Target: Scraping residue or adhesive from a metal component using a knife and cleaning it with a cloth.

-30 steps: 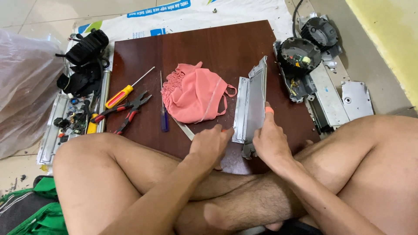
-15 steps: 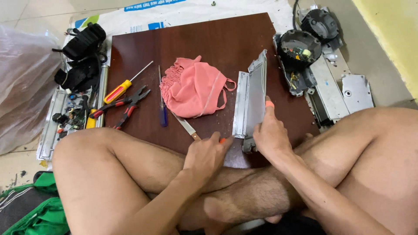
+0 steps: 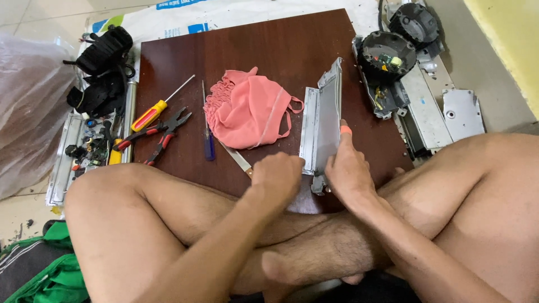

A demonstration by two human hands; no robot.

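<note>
The person sits cross-legged on the floor with a dark brown board [image 3: 269,50] laid flat in front of the knees, and both hands are at its near edge. The right hand [image 3: 349,171] is closed around the near end of a long grey metal panel [image 3: 321,120], with the index finger stretched up along its face; there's a bit of orange tape on that fingertip. The panel stands tilted on its edge, running from the near edge of the board toward the far right corner. The left hand [image 3: 278,177] is curled into a loose fist just left of the panel's near end, touching or almost touching it. Can't tell if it's actually gripping anything. A knife [image 3: 236,159] lies right beside it, with its handle end disappearing under the hand.

Middle of the board has a crumpled pink cloth mask [image 3: 247,109], just left of the panel. Further left lie a thin blue screwdriver [image 3: 208,134], red-handled pliers [image 3: 154,134] and a yellow-and-red screwdriver [image 3: 157,109], all near the left edge. Off the board to the right sits a pile of grey metal parts and round black housings [image 3: 387,56]. Off the left side there's a black bundle of straps [image 3: 104,62] and small bits of hardware.
</note>
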